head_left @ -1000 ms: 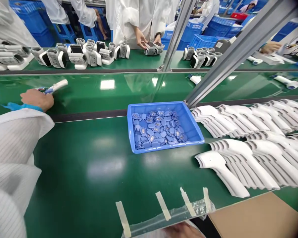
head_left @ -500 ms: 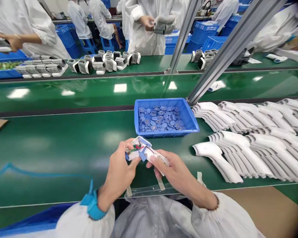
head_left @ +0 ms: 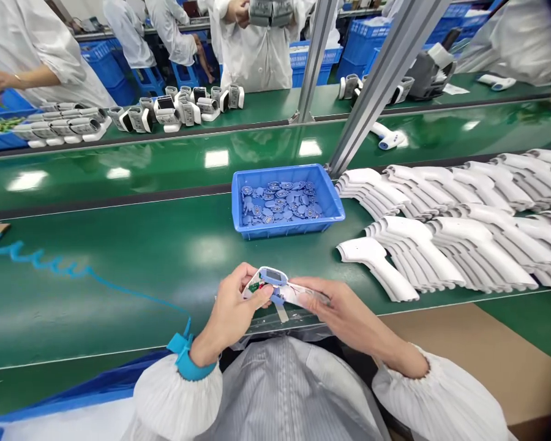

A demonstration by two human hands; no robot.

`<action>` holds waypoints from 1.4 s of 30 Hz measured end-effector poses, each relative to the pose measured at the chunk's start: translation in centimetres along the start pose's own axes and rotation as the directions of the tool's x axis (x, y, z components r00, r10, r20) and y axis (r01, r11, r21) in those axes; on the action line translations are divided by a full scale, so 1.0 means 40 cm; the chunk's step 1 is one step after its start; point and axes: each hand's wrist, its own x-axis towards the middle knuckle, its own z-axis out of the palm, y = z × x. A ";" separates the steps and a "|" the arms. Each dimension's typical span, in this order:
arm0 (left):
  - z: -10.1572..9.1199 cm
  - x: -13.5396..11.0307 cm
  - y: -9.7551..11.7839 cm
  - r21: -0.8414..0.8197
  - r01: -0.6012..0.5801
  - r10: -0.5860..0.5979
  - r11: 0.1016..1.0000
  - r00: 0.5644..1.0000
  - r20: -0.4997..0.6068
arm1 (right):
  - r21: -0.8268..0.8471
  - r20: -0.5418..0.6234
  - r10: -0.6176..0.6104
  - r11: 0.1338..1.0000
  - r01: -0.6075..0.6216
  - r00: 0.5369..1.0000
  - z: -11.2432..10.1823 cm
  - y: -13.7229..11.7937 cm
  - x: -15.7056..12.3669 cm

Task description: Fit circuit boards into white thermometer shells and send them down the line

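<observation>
Between my hands is a white thermometer-gun housing half, its inside facing up, with a green circuit board, thin wires and a blue-framed display in its head. My left hand is closed around the head end, thumb pressed near the blue parts. My right hand is closed on the handle end, thumb on top. A blue wrist strap with a coiled cord is around my left wrist. Beyond my hands stands a blue bin holding many small blue parts.
Rows of white housing shells lie stacked at the right, the closest shell near my right hand. A metal post rises behind the bin. Across the bench, co-workers in white coats handle grey-and-white units. Brown cardboard lies at lower right.
The housing is turned so its display now shows towards me, and my left fingers have shifted around its head. My view has swung slightly; the co-worker opposite has raised the grey units.
</observation>
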 end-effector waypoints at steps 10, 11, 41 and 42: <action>0.012 -0.018 0.023 0.355 -0.201 0.225 0.913 0.974 -0.028 | -0.534 -0.316 -0.419 0.820 0.206 0.851 0.033 -0.052 0.050; 0.013 -0.018 0.024 0.375 -0.221 0.245 0.900 0.969 -0.017 | -0.608 -0.289 -0.470 0.763 0.219 0.834 0.036 -0.063 0.049; -0.022 0.037 0.010 -0.291 0.094 -0.063 0.952 0.991 0.116 | -0.838 -0.545 -0.476 0.337 -0.430 0.690 -0.122 0.132 -0.090; -0.023 0.036 0.012 -0.286 0.088 -0.054 0.954 0.991 0.123 | -0.862 -0.506 -0.525 0.342 -0.374 0.685 -0.104 0.101 -0.088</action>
